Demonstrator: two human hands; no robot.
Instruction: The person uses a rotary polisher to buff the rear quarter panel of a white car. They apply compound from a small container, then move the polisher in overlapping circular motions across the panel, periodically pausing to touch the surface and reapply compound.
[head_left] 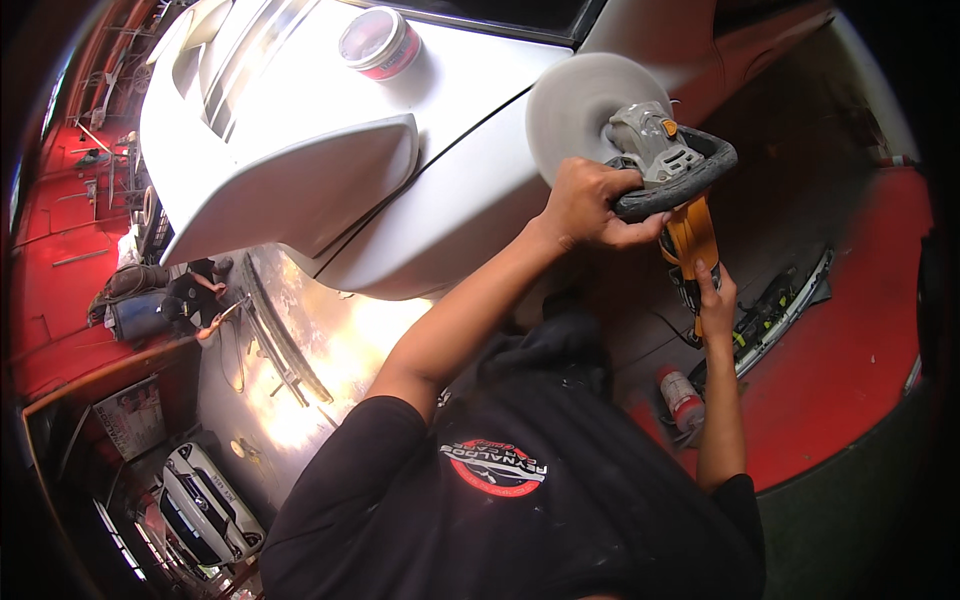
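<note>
Both my hands are closed on a power polisher [655, 140] with a grey head, a black loop handle and a yellow body. My left hand [590, 203] wraps the loop handle near the head. Farther down, my right hand [716, 305] grips the yellow body at its rear end. The round pale pad [575, 115] looks smeared, as if spinning, and lies against or very near the rear side of a white car [470, 225]; exact contact cannot be made out. A wing-shaped spoiler [300, 180] stands out from the car to the left of the pad.
A round red-and-white tub [380, 45] sits on the car's body. Below my right forearm stands a red-labelled container [682, 400], near a detached car part [785, 310]. At left, another person [195, 297] crouches by long curved strips [275, 335]; another white car [208, 505] is parked lower left.
</note>
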